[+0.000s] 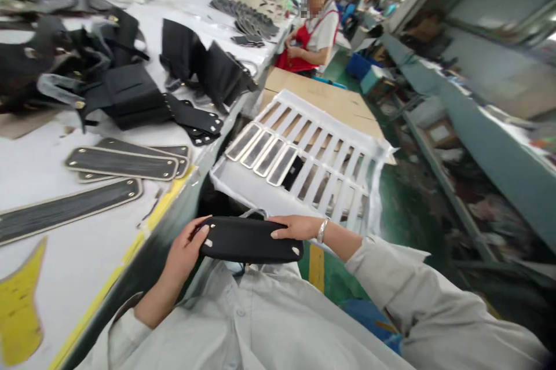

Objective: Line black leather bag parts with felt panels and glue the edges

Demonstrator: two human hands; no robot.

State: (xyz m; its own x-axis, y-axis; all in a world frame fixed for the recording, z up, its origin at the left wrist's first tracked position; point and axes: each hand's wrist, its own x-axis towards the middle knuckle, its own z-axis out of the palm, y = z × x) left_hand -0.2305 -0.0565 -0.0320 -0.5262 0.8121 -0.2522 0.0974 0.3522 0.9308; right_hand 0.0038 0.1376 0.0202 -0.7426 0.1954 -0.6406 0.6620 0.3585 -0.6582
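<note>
Close to my body, a black leather-like piece (pixel 249 241) with rounded ends and small metal studs is held level between both hands. My left hand (pixel 187 245) grips its left end, thumb on top near a stud. My right hand (pixel 293 227) holds the upper right edge, thumb lying on the top face and fingers hidden behind. A clear loop (pixel 254 213) shows just behind the piece. Beyond it sits a white slotted rack (pixel 243 185), where several dark strips with pale borders (pixel 260 153) lie side by side.
On the white table (pixel 117 208) at left lie dark strips with pale edging (pixel 124 162), black leather-like pieces (pixel 130 92) and a yellow template (pixel 21 306). A cardboard sheet (pixel 321 95) lies behind the rack. A person in a red apron (pixel 313 40) works farther back. Shelving (pixel 456 185) runs along the right.
</note>
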